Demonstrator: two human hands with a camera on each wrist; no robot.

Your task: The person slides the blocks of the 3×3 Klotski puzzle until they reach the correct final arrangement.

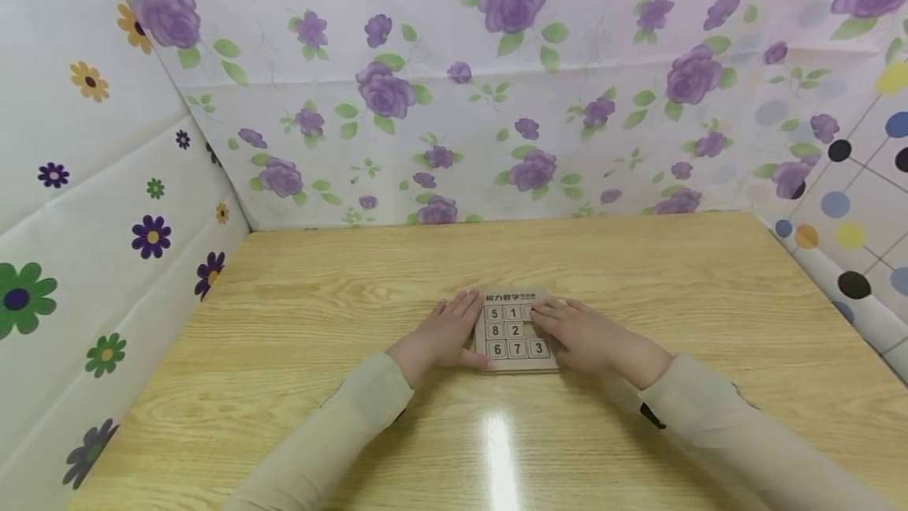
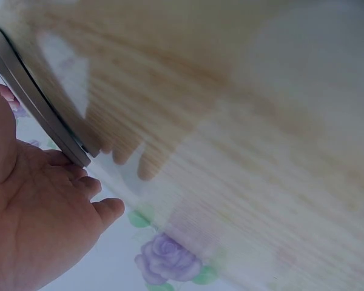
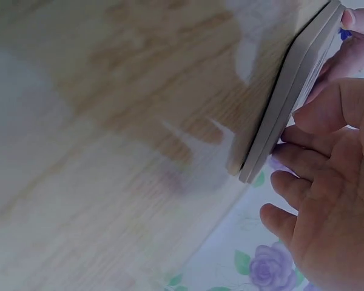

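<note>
A square number slide puzzle (image 1: 525, 364) lies flat on the wooden table, with dark lettering along its far rim. Its visible tiles read 5, 1, 8, 2, 6, 7 and 3. My left hand (image 1: 448, 331) rests against the puzzle's left side, fingers straight along the edge and thumb on the near-left corner. From the right, my right hand (image 1: 578, 331) reaches over the board, its fingertips touching the top-right tile (image 1: 528, 312) and covering most of it. Just right of the 2, a bare slot shows, partly under those fingers. In the right wrist view the puzzle's side edge (image 3: 273, 121) runs beside the loosely bent fingers.
The wooden table (image 1: 319, 290) extends around the puzzle, with a bright light reflection near its front. A purple-rose cloth (image 1: 454, 124) hangs behind it. Flowered cloth (image 1: 106, 219) borders the left side, dotted cloth (image 1: 851, 203) the right.
</note>
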